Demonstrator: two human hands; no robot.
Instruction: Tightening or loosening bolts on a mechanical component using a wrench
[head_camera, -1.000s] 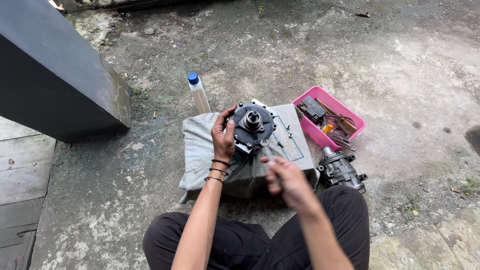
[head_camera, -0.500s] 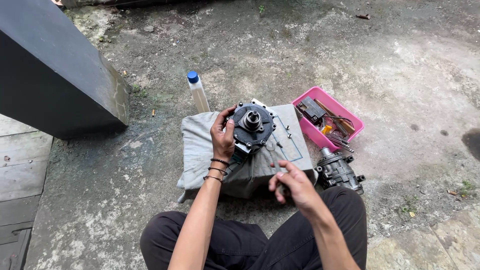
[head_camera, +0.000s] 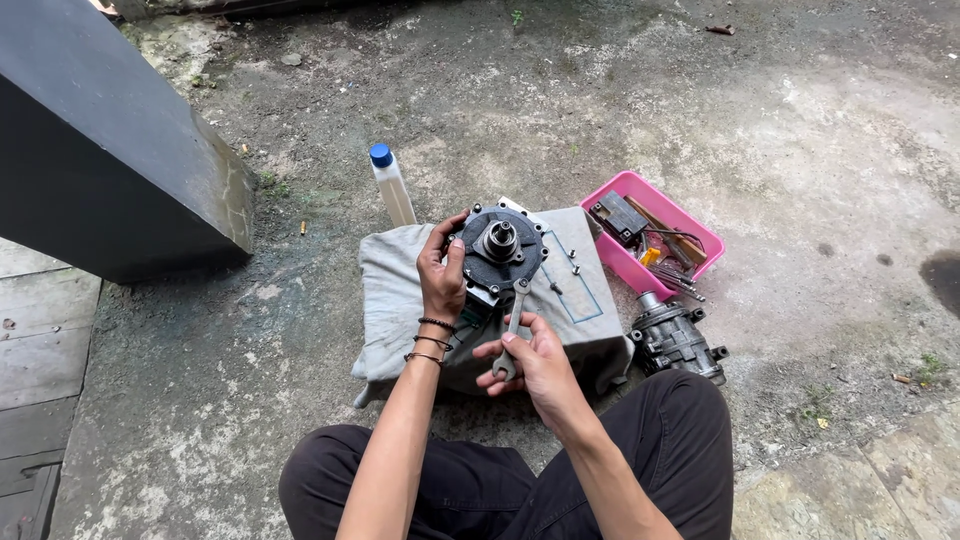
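A round black metal machine part (head_camera: 500, 247) with a steel hub in its middle stands on a grey cloth (head_camera: 395, 290) spread on the concrete. My left hand (head_camera: 441, 272) grips its left rim and steadies it. My right hand (head_camera: 535, 362) holds a steel spanner (head_camera: 512, 322) by its lower end, the upper end pointing up to the part's lower right edge. Small bolts (head_camera: 574, 262) lie on the cloth to the right of the part.
A pink tray (head_camera: 612, 257) with tools and small parts sits right of the cloth. A grey compressor body (head_camera: 675, 338) lies by my right knee. A blue-capped plastic bottle (head_camera: 390, 186) stands behind the cloth. A dark block (head_camera: 110, 160) rises at left.
My right hand has come back to the cloth with a spanner in it and raised it to the part. My left hand has stayed on the part's rim.
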